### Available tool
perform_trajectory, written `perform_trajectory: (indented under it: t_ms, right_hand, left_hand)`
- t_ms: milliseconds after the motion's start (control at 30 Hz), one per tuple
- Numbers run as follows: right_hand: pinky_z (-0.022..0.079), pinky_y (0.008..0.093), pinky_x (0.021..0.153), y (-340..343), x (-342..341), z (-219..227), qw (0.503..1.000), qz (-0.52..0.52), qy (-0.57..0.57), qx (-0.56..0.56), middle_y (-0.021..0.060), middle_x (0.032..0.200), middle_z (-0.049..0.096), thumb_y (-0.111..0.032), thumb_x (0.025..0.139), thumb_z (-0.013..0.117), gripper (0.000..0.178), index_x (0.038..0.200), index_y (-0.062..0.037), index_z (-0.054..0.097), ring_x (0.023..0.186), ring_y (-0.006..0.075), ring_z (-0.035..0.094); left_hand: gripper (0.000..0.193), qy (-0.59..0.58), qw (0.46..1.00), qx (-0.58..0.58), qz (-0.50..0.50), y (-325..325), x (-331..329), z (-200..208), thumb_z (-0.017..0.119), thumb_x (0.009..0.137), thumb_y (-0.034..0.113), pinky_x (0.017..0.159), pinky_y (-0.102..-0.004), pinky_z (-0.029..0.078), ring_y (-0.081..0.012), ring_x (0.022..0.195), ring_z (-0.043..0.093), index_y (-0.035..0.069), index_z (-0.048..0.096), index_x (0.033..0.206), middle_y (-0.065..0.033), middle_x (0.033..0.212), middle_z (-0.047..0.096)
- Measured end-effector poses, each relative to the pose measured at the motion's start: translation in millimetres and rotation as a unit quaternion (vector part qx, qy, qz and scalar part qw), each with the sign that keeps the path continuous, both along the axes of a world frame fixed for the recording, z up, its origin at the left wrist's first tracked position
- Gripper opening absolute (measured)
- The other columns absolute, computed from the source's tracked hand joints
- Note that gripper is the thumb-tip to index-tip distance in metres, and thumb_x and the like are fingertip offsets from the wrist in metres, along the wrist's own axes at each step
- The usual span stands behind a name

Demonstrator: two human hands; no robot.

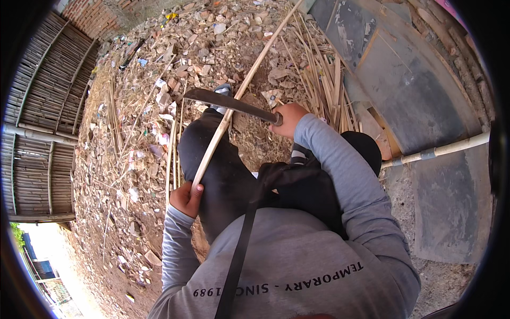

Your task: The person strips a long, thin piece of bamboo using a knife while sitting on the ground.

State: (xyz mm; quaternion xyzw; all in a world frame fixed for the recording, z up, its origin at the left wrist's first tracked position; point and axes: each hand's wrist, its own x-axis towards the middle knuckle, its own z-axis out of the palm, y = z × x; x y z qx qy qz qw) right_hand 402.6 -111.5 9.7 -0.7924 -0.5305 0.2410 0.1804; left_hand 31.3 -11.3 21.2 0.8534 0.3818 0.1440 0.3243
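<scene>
A slatted bamboo wall [45, 80] stood at the far left, beside rubble-strewn ground [141, 202]. The left hand [186, 200] was closed around the near end of a long, pale split-bamboo strip [215, 139], which slanted up and rightward across the person's dark-trousered leg [223, 196] to the top of the view. A machete [247, 108] crossed above the strip, blade tip leftward; contact could not be told. The right hand [289, 118] was wrapped firmly about its handle. Beyond lay loose bamboo strips [325, 80], then dark grey panels [411, 85] at far right.
</scene>
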Motion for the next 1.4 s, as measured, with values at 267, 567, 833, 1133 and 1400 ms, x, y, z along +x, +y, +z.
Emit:
perform_trajectory:
  t_ms: [267, 567, 833, 1133, 1400]
  right_hand:
    - [0.051, 0.0419, 0.080, -0.3, -0.4, -1.9, 1.000, 0.006, 0.017, 0.012, 0.0184, 0.086, 0.068, -0.035, 0.073, 0.072, 0.034, 0.089, -0.0052, 0.067, 0.086, 0.0357, 0.065]
    - [0.051, 0.0430, 0.073, 0.5, 1.3, -11.8, 0.999, 0.011, 0.007, 0.042, 0.0161, 0.076, 0.066, -0.037, 0.073, 0.071, 0.031, 0.086, -0.0084, 0.067, 0.076, 0.0355, 0.065]
    - [0.051, 0.0429, 0.073, 1.6, 0.9, -11.5, 0.999, 0.005, -0.009, 0.046, 0.0159, 0.076, 0.066, -0.036, 0.073, 0.072, 0.030, 0.086, -0.0086, 0.067, 0.076, 0.0350, 0.065]
    - [0.051, 0.0434, 0.071, -1.1, 2.7, -2.1, 0.999, -0.008, -0.006, 0.052, 0.0155, 0.076, 0.066, -0.033, 0.074, 0.072, 0.027, 0.087, -0.0092, 0.068, 0.075, 0.0350, 0.065]
    - [0.051, 0.0421, 0.072, -1.9, 4.9, -9.7, 0.997, 0.004, -0.002, 0.079, 0.0158, 0.075, 0.066, -0.032, 0.074, 0.073, 0.030, 0.091, -0.0087, 0.067, 0.076, 0.0348, 0.065]
  left_hand:
    - [0.047, -0.014, 0.998, -0.056, 0.001, -1.7, 3.4, 9.8, 0.062, 0.092, 0.039, 0.048, -0.0311, 0.034, -0.0093, 0.053, 0.038, 0.002, 0.051, 0.065, -0.0015, 0.052, 0.043]
    - [0.047, -0.014, 0.998, -0.060, -0.001, 0.8, -0.9, 4.8, 0.063, 0.092, 0.038, 0.047, -0.0298, 0.032, -0.0086, 0.053, 0.036, 0.003, 0.050, 0.064, -0.0001, 0.052, 0.041]
    - [0.048, -0.017, 0.999, -0.039, 0.006, -0.3, -0.6, 1.9, 0.063, 0.091, 0.040, 0.046, -0.0311, 0.032, -0.0094, 0.050, 0.037, 0.002, 0.050, 0.064, -0.0016, 0.050, 0.040]
    - [0.046, -0.005, 1.000, -0.001, 0.006, 0.1, -1.1, -0.7, 0.063, 0.090, 0.038, 0.045, -0.0333, 0.033, -0.0141, 0.045, 0.038, 0.003, 0.051, 0.064, -0.0058, 0.047, 0.041]
    - [0.047, -0.016, 1.000, -0.009, 0.006, 0.5, -0.8, -2.1, 0.063, 0.090, 0.039, 0.045, -0.0337, 0.033, -0.0139, 0.045, 0.038, 0.003, 0.051, 0.063, -0.0055, 0.047, 0.041]
